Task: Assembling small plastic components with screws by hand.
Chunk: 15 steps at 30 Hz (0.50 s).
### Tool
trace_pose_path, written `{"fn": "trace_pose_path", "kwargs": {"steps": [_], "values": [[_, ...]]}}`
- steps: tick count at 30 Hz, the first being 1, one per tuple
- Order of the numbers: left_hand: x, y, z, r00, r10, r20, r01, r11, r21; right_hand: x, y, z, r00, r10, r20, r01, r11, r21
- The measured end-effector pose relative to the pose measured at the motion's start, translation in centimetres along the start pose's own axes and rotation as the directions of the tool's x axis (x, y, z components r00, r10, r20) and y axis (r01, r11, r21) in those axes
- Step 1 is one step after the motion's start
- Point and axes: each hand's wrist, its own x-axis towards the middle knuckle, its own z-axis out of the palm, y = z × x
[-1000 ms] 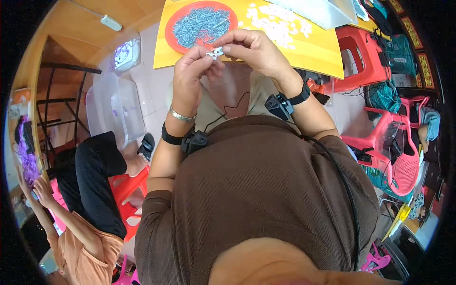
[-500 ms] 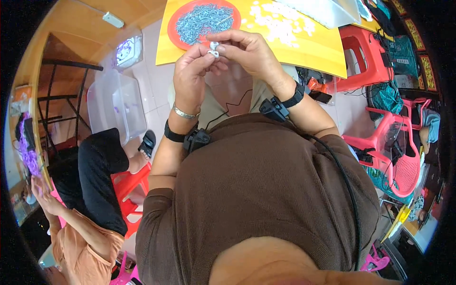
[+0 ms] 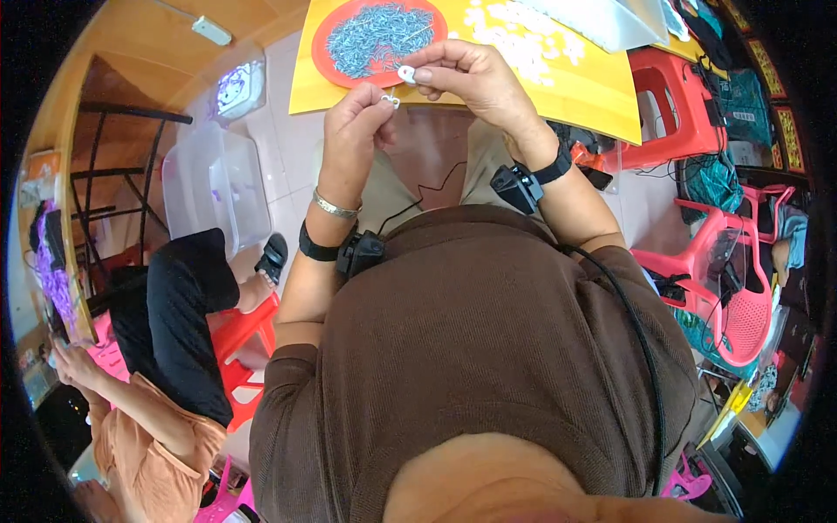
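Nearest, our left hand pinches a small white clip between thumb and fingers. Just beyond, our right hand grips a white tab by the table's edge. Farther off, we see a red plate of metal pins and scattered white pieces.

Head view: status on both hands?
Left hand pinches small white piece. Right hand pinches another white piece. Red plate of metal bits just beyond; nothing visibly blocking.

Makeshift workshop, apparently: heaped metal parts, scattered white pieces, seated co-worker.
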Motion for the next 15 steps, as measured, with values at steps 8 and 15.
{"fn": "trace_pose_path", "kwargs": {"steps": [8,15], "values": [[-0.1,0.3,0.5,1.0,0.017,-0.005,-0.017,0.999,0.042,-0.3,-1.0,0.5,0.996,0.076,0.042,-0.077,0.997,0.013],[-0.1,0.1,0.6,1.0,0.027,-0.015,-0.025,0.993,0.112,-0.6,-1.6,0.9,0.996,0.068,0.052,-0.067,0.998,-0.022]]}}
